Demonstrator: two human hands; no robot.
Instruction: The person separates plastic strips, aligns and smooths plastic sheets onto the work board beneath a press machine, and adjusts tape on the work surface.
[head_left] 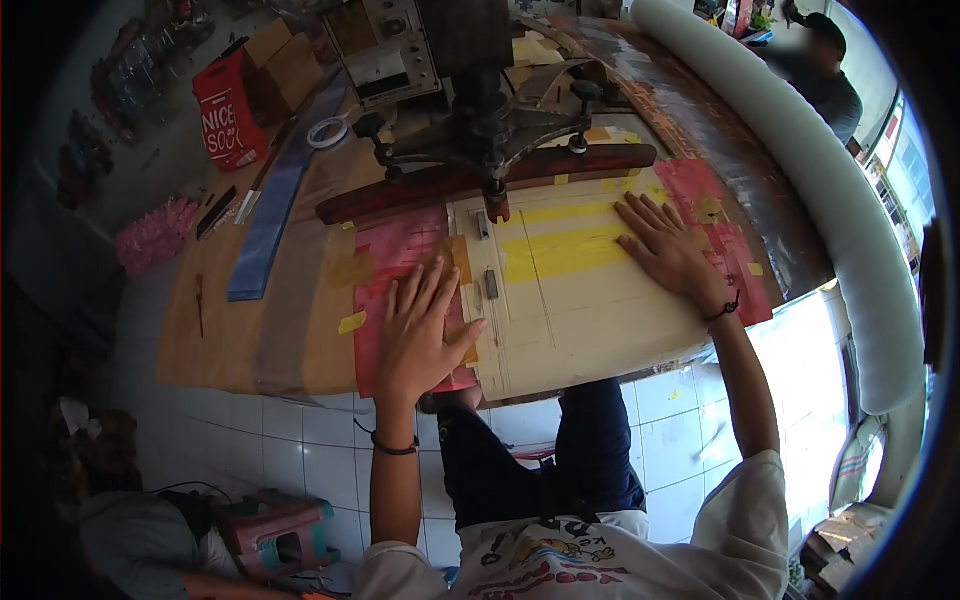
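Note:
My left hand (418, 335) lies flat with its fingers spread, on the pink-red sheet (378, 290) and the left edge of a cream board (580, 330). My right hand (668, 250) rests palm down near the board's right side, fingers stretched out. Yellow strips (570, 254) and thin dark lines cross the board. Two small grey metal blocks (491, 284) sit along its left edge, to the right of my left fingers. Above the board's far part is a dark red bar (400, 194), attached to a black machine head (490, 140). Neither hand grips anything.
A blue strip (268, 245), a tape roll (327, 133) and a red bag (228, 115) are on the table's left. A long white roll (790, 120) runs along the right. Another person (825, 80) is at the far right; a stool (285, 535) stands lower left.

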